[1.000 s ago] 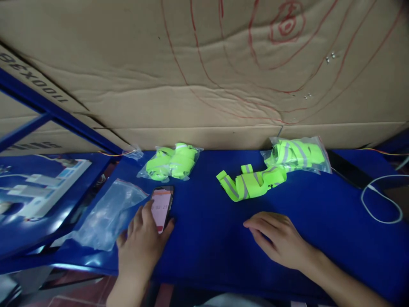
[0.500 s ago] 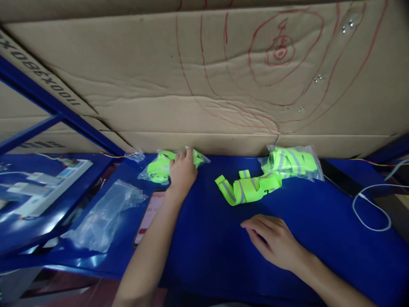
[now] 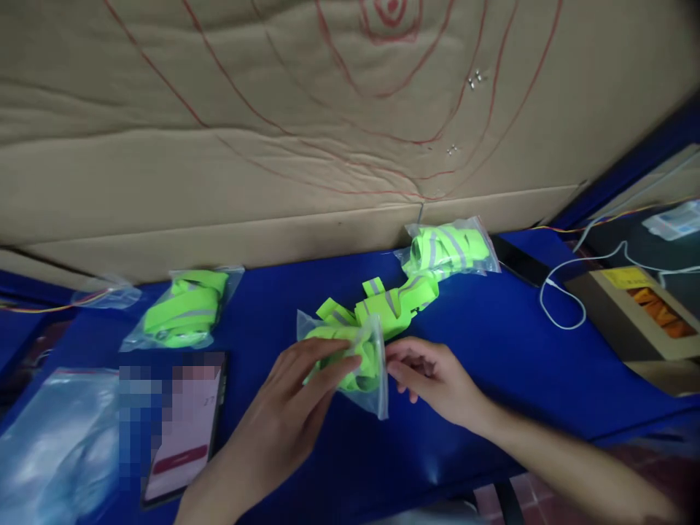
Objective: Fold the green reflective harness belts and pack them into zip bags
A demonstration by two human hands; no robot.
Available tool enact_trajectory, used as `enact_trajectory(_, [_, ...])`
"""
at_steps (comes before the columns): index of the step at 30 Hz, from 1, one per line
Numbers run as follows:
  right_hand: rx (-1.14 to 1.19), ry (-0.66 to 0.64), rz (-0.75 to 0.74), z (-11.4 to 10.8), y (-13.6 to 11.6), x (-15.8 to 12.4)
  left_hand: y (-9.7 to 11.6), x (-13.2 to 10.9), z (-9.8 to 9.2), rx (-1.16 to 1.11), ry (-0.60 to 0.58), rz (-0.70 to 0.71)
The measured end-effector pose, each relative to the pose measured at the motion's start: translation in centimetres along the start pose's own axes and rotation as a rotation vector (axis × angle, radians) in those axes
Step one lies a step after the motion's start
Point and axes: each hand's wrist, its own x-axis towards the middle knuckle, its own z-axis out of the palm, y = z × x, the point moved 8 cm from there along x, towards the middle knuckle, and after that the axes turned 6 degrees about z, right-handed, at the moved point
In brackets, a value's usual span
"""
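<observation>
A clear zip bag (image 3: 377, 399) with a folded neon-green reflective strap (image 3: 365, 359) inside is between my hands, low over the table. My left hand (image 3: 306, 383) grips its left side, thumb and fingers closed on it. At the zip edge, the fingertips of my right hand (image 3: 424, 372) are pinched together against the bag. Just behind lies a loose neon-green strap (image 3: 388, 310) with grey stripes and a dark buckle. It reaches back to another bagged strap (image 3: 451, 248). A further bagged strap (image 3: 186, 310) rests at the left.
A phone (image 3: 183, 437) with a lit screen and a flat plastic bag (image 3: 60, 437) lie at the left of the blue table (image 3: 470, 452). A dark phone (image 3: 519, 262), white cable (image 3: 582, 306) and open cardboard box (image 3: 607, 313) are at the right. A cardboard wall (image 3: 262, 189) stands behind.
My left hand has brought a bagged strap from the back left to the middle. My right hand has come to the bag's edge. The view has shifted right.
</observation>
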Motion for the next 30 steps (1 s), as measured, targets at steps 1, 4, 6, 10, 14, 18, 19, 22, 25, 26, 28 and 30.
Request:
enact_trajectory(1, [0.017,-0.006,0.049,0.1,0.4,0.2,0.1,0.0,0.4,0.0,-0.018,-0.02])
enact_trajectory(4, [0.053,-0.033,0.169,0.4,1.6,0.4,1.2,0.3,0.9,0.02,0.007,-0.077])
enact_trajectory(6, [0.062,-0.055,0.198,0.6,1.9,0.3,2.7,0.7,1.2,0.022,0.056,-0.08])
enact_trajectory(10, [-0.027,-0.07,0.059,1.0,0.6,-0.2,4.7,0.9,1.6,0.224,0.211,-0.127])
enact_trajectory(14, [-0.103,-0.151,-0.068,2.0,-0.2,-0.3,5.0,0.2,2.1,0.415,0.225,-0.162])
enact_trajectory(18, [0.003,-0.198,-0.057,2.5,0.3,0.2,4.8,-0.4,2.1,0.439,0.189,-0.186])
enact_trajectory(19, [0.007,-0.196,-0.056,2.5,0.4,0.3,4.7,-0.5,2.0,0.422,0.2,-0.201])
enact_trajectory(22, [-0.078,-0.153,-0.086,2.7,0.5,0.4,4.1,-0.7,2.0,0.317,0.234,-0.265])
enact_trajectory(25, [-0.193,-0.107,-0.119,2.8,0.4,0.2,3.7,-0.4,2.6,0.252,0.188,-0.262])
enact_trajectory(26, [-0.214,-0.092,-0.117,2.8,0.4,0.2,3.6,-0.2,2.7,0.253,0.175,-0.256])
enact_trajectory(28, [-0.204,-0.077,-0.083,2.7,0.8,0.3,3.4,-0.1,2.7,0.263,0.163,-0.249])
enact_trajectory(30, [-0.141,-0.086,-0.03,2.5,1.4,0.5,3.3,0.0,2.5,0.248,0.164,-0.245])
